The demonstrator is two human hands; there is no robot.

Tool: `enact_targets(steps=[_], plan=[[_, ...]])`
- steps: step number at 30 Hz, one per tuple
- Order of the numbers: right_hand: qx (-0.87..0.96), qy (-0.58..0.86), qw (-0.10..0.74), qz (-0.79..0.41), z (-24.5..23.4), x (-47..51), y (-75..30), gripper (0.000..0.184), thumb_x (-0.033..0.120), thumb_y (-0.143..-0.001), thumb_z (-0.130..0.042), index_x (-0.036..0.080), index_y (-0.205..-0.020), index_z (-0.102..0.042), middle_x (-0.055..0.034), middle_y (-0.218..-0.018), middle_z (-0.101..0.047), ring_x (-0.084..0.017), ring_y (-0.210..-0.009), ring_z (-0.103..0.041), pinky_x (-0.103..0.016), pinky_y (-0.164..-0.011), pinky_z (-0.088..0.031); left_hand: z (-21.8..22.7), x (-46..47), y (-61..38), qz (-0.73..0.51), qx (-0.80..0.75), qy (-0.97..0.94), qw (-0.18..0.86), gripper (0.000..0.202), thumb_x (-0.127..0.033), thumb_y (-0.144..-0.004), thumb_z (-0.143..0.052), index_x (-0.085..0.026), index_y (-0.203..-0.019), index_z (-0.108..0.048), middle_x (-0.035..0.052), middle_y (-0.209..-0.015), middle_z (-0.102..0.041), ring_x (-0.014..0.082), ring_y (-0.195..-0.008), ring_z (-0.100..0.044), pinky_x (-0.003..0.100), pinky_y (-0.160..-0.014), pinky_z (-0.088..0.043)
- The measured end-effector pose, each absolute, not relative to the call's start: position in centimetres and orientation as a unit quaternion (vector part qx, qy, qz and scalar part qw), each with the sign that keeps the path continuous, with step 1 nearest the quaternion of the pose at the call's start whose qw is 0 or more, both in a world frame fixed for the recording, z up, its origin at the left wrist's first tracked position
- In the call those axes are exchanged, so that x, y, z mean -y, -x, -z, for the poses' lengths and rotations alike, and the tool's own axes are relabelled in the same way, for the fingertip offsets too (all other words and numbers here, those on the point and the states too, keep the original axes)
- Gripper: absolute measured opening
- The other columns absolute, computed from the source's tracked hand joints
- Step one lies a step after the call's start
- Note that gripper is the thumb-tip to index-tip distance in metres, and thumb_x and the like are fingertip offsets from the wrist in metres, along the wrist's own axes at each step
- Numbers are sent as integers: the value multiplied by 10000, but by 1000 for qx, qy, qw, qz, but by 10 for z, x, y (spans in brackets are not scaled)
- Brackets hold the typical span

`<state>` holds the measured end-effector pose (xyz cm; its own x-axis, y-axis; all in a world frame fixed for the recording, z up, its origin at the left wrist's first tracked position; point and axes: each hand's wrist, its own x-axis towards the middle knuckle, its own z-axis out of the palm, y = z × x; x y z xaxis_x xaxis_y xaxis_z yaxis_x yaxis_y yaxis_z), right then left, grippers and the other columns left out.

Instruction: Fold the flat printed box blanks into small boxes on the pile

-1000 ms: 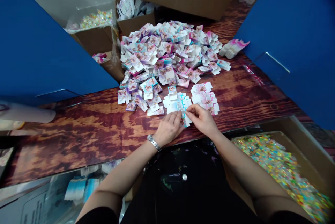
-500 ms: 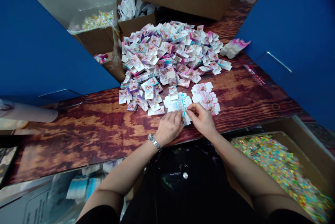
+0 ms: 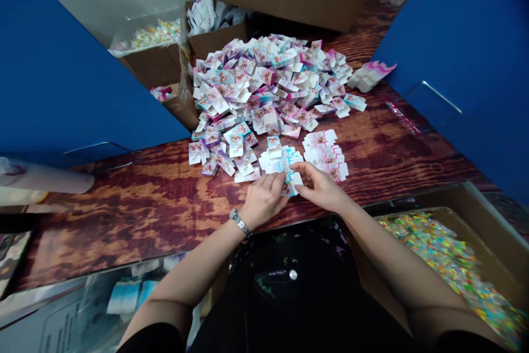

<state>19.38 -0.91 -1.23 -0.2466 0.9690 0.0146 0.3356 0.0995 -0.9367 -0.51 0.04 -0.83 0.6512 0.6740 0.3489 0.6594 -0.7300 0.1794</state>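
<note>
In front of me a small blue-and-white carton (image 3: 292, 183) is between my hands, just above the tabletop. My left hand (image 3: 264, 199), with a metal watch on the wrist, has its fingers closed at the carton's left side. At the right side, my right hand (image 3: 320, 186) spans it between thumb and index finger. Just beyond lie overlapping flat blue carton blanks (image 3: 270, 164), partly covered by my fingers. One formed carton (image 3: 273, 145) rests at their far edge. Pink flat carton blanks (image 3: 326, 155) are spread to the right.
A large heap of small formed cartons (image 3: 264, 77) covers the back of the wooden table (image 3: 136, 204). Cardboard boxes (image 3: 152, 66) stand behind left. A bundle of pink blanks (image 3: 372, 75) sits at right. Below the right edge is a box of colourful wrapped pieces (image 3: 438, 265).
My right thumb and index finger have moved from a pinch to a wider spread around the carton. More of the carton's white side shows. My left hand has shifted slightly left.
</note>
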Motion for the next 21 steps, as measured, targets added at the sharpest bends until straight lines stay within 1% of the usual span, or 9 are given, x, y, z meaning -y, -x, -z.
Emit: enact_targets(steps=[2,4,7,9,11,13,15,18,21], plan=[[661,515,324,-439,12,9,-194,402,228,-809,-575,265,-1203,-507,24,-857,-631,-141,-704,-599,-261,-649,-489,6,0,4,-196,-358,-913,4,443,-306,-882,-530,-82,-1257,-456,157,-1090,-636,274,-946,-614,400,-784,-543],[664,539,312,-414,12,8,-194,346,238,-808,-577,263,-1152,-540,45,-756,-596,-132,-639,-555,-249,-600,-458,5,1,2,-194,-347,-918,3,440,-296,-884,-529,-79,-1259,-454,165,-1105,-632,275,-959,-615,403,-796,-540],[661,553,313,-398,11,10,-191,295,301,-819,-607,256,-1106,-556,53,-717,-576,-123,-595,-524,-246,-575,-446,8,2,2,-214,-346,-913,26,411,-279,-882,-530,-96,-1244,-465,154,-1080,-644,256,-949,-632,381,-798,-543],[658,554,344,-376,10,14,-189,325,359,-841,-610,248,-1138,-540,22,-812,-623,-134,-639,-566,-263,-604,-482,12,3,3,-246,-362,-898,57,381,-270,-887,-524,-116,-1232,-472,122,-1009,-666,223,-890,-651,338,-762,-547],[668,549,400,-305,8,20,-187,335,371,-860,-603,238,-1161,-539,-43,-989,-649,-175,-802,-626,-308,-703,-531,14,4,4,-282,-392,-870,95,418,-287,-888,-535,-134,-1267,-448,86,-944,-676,185,-815,-660,288,-716,-543],[691,533,441,-210,8,26,-184,275,332,-871,-598,232,-1127,-584,-97,-1133,-622,-222,-999,-619,-368,-837,-540,15,5,4,-306,-423,-843,130,505,-312,-878,-560,-147,-1328,-398,64,-927,-676,158,-773,-661,254,-695,-537],[719,514,443,-151,10,33,-181,217,287,-887,-576,232,-1088,-635,-121,-1219,-591,-245,-1103,-591,-406,-925,-520,15,7,3,-314,-438,-827,159,544,-311,-868,-573,-161,-1351,-375,54,-942,-673,143,-762,-662,237,-693,-535],[738,498,429,-153,13,39,-177,269,257,-916,-519,232,-1154,-641,-126,-1342,-527,-257,-1171,-564,-438,-985,-495,15,9,2,-319,-426,-826,187,491,-270,-862,-562,-173,-1317,-403,50,-959,-672,138,-765,-665,234,-701,-536],[734,482,421,-226,13,42,-174,278,267,-934,-488,242,-1168,-636,-101,-1377,-508,-256,-1212,-538,-438,-1016,-469,15,9,2,-319,-398,-838,194,414,-245,-870,-547,-182,-1264,-437,52,-981,-670,133,-783,-664,236,-718,-537]])
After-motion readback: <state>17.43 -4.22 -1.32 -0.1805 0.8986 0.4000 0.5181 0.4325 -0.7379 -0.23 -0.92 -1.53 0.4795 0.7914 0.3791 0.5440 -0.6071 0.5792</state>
